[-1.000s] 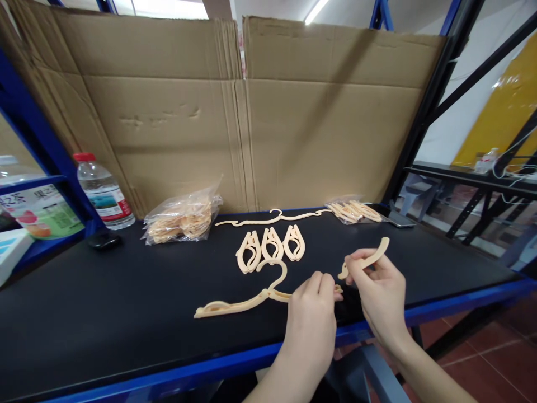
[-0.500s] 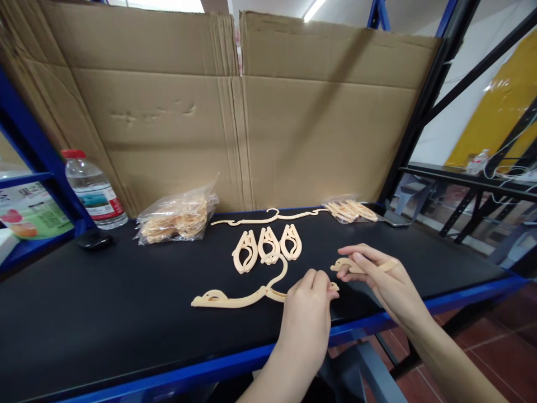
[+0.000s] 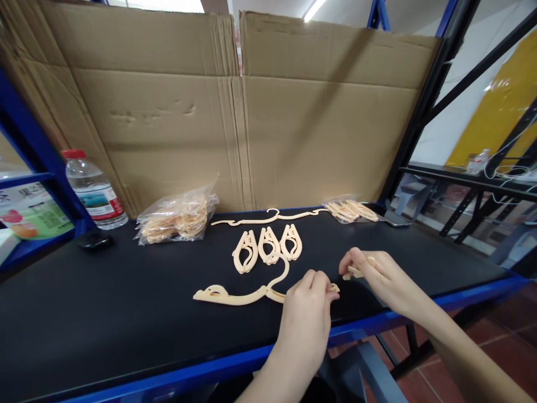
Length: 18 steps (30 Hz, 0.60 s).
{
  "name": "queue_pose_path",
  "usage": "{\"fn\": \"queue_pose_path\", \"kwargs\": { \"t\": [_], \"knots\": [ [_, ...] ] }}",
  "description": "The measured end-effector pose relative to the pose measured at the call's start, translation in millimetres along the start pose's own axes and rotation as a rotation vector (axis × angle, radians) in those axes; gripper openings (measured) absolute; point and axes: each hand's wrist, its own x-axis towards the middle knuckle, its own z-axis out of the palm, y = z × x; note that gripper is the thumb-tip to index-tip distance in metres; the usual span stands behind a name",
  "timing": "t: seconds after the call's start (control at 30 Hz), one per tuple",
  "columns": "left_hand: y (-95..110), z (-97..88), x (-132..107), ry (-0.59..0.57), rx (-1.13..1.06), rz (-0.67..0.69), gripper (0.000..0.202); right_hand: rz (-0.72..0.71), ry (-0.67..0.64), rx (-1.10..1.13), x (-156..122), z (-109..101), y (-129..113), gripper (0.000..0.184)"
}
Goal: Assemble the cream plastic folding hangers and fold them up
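Note:
A cream plastic hanger (image 3: 235, 295) lies on the black bench top (image 3: 126, 313), its hook curving up toward three folded hanger clips (image 3: 267, 246). My left hand (image 3: 308, 322) is closed, pinching the hanger's right end at its joint. My right hand (image 3: 380, 277) is closed on a separate cream hanger arm piece (image 3: 356, 272), mostly hidden under the fingers, its end close to the left hand's pinch.
A second hanger (image 3: 272, 216) lies further back. Bags of cream parts sit at the back left (image 3: 176, 218) and back right (image 3: 348, 210). A water bottle (image 3: 93, 193) and a black mouse (image 3: 93, 240) stand at left. Cardboard (image 3: 251, 112) walls the back. A phone (image 3: 396, 219) lies at right.
My right hand has lowered the arm piece from raised to flat near the bench and drawn it toward the hanger end in my left hand. The left hand has stayed in place.

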Motion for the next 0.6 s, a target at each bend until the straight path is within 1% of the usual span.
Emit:
{"fn": "queue_pose_path", "kwargs": {
  "t": [0.07, 0.17, 0.23, 0.27, 0.37, 0.43, 0.47, 0.5, 0.6],
  "knots": [
    [0.2, -0.3, -0.1, -0.002, 0.000, -0.003, 0.019, 0.007, 0.015, 0.034, 2.2, -7.7, -3.6, 0.052],
    [0.1, -0.3, -0.4, -0.014, -0.001, -0.012, 0.019, 0.026, -0.035, 0.114, 3.6, -17.8, -5.5, 0.031],
    [-0.2, 0.1, -0.6, -0.016, 0.000, -0.018, 0.019, 0.029, -0.049, 0.162, 2.7, -20.1, -3.2, 0.044],
    [-0.4, 0.2, -0.6, -0.017, 0.001, -0.019, 0.018, 0.025, -0.012, 0.173, 1.8, -19.6, -1.5, 0.044],
    [-0.9, 0.5, -0.2, -0.019, 0.003, -0.009, 0.018, -0.007, 0.193, 0.181, -0.8, -13.2, 3.1, 0.023],
    [-1.0, 0.5, 0.1, -0.014, 0.010, 0.004, 0.018, -0.009, 0.268, 0.206, -1.6, -7.5, 4.3, 0.026],
    [-1.1, 0.5, 0.1, -0.011, 0.013, 0.011, 0.017, 0.008, 0.255, 0.231, -1.7, -4.6, 4.5, 0.029],
    [-1.2, 0.6, 0.0, -0.009, 0.014, 0.018, 0.017, 0.037, 0.209, 0.266, -1.6, -1.9, 4.5, 0.031],
    [-2.0, 1.4, -0.8, -0.008, 0.001, 0.039, 0.017, 0.149, -0.014, 0.440, -1.0, 5.8, 4.5, 0.035]
  ]
}}
